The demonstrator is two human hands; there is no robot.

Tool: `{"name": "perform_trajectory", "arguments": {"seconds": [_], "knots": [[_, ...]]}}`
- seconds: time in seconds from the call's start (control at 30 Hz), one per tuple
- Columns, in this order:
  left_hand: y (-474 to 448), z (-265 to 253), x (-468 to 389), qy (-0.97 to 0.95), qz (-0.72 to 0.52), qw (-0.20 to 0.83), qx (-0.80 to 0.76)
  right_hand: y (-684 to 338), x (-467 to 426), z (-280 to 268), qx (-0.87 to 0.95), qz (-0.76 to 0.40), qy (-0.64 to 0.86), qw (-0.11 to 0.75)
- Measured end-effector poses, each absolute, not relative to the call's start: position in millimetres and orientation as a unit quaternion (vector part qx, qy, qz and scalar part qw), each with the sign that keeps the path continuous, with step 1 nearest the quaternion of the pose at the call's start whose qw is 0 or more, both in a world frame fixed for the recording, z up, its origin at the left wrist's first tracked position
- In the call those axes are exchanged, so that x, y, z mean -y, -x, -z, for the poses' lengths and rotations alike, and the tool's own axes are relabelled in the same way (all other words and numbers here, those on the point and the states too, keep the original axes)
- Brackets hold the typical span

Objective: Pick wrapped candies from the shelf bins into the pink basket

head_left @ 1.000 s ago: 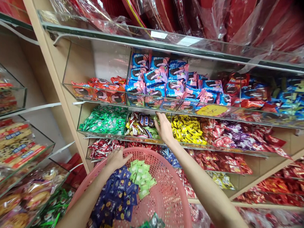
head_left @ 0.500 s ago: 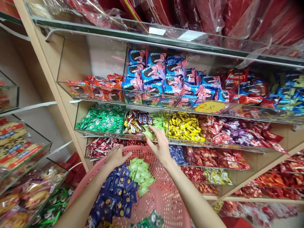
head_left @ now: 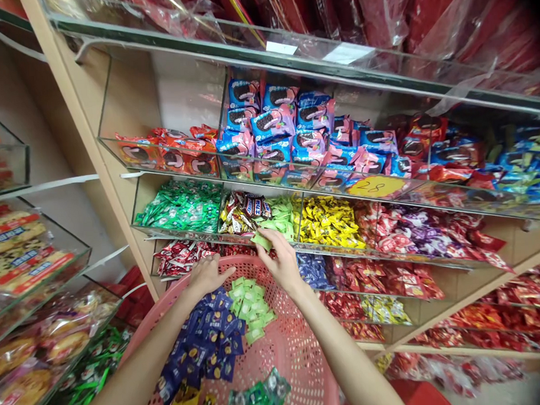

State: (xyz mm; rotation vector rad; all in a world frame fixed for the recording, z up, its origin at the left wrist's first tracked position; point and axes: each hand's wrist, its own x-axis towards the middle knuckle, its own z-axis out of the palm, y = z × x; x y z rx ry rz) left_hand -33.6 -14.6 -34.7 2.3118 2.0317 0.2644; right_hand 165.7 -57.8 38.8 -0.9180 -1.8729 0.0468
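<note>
My left hand (head_left: 206, 277) grips the far rim of a pink perforated plastic basket (head_left: 297, 349), thumb on the inner side. Between the fingers of my right hand (head_left: 278, 261) is a light-green candy packet (head_left: 261, 241), just in front of the shelf and above the basket's far edge. Inside the basket lie dark-blue packets (head_left: 204, 338), light-green packets (head_left: 250, 306), green packets (head_left: 259, 398) and some yellow ones (head_left: 188, 401). Behind my right hand, more light-green packets (head_left: 282, 217) fill part of a clear shelf bin, beside brown-wrapped bars (head_left: 252, 206).
Green candies (head_left: 181, 204) and yellow candies (head_left: 330, 221) sit in bins on either side. Above are blue-and-pink cookie packs (head_left: 271, 122) behind a glass lip with a yellow price tag (head_left: 370, 187). A wooden upright (head_left: 79, 126) and bagged pastries (head_left: 27, 358) stand at left.
My right hand has drawn back slightly from the bin, down toward the basket, bringing the light-green packet with it. My left hand stays on the rim.
</note>
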Motion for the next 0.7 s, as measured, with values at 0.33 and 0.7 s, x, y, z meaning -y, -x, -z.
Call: {"name": "perform_trajectory", "arguments": {"seconds": [0.33, 0.7], "knots": [[25, 34, 15, -0.753, -0.082, 0.034, -0.652, -169, 47, 43, 0.862, -0.194, 0.404, 0.235], [23, 39, 16, -0.761, -0.081, 0.033, -0.643, -165, 51, 64, 0.847, -0.152, 0.492, 0.133]]}}
